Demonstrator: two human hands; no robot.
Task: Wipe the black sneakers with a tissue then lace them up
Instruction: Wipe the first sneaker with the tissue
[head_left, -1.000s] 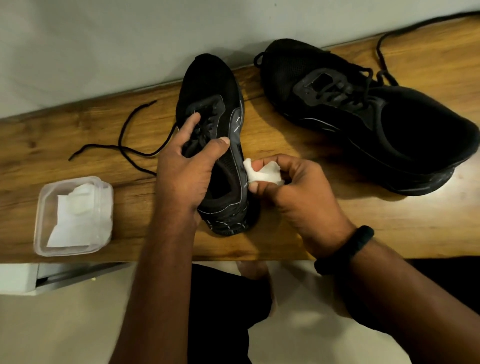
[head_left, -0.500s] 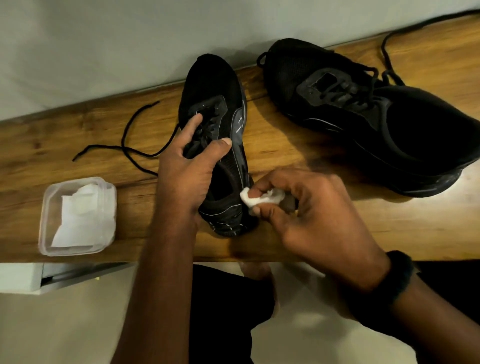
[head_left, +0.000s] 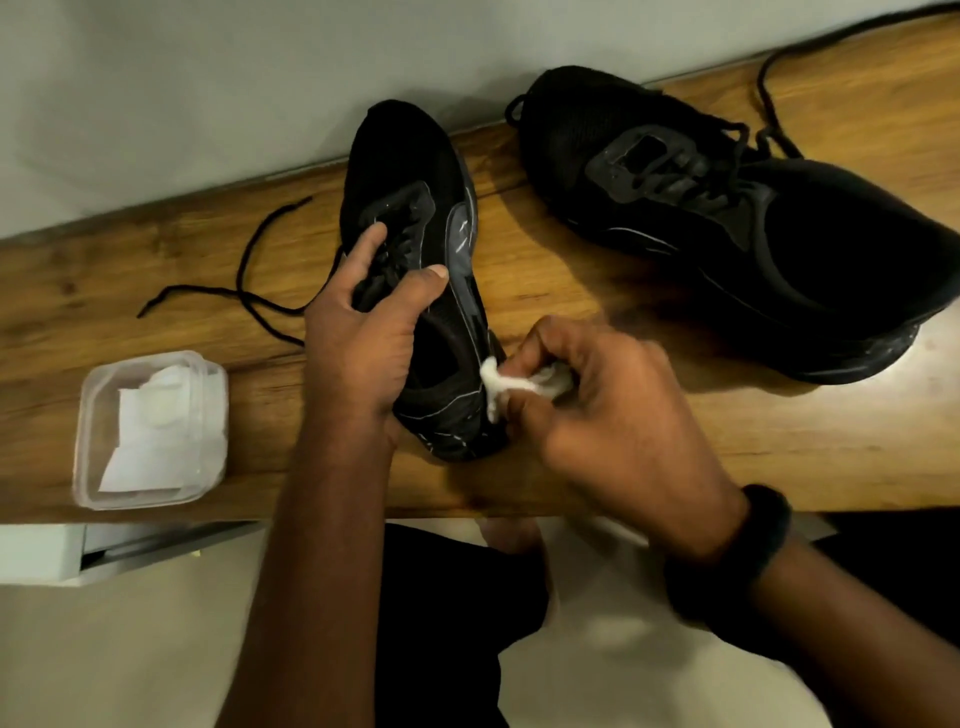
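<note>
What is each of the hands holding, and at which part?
Left hand grips the narrow black sneaker at its laced middle. Right hand pinches a crumpled white tissue by its rear end.

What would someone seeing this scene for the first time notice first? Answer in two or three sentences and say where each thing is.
At the centre, the left hand steadies a black sneaker on the wooden bench while the right hand presses a white tissue against its side near the heel. A second black sneaker lies to the right, loosely laced. At the left edge sits a clear plastic container holding more tissues.
</note>
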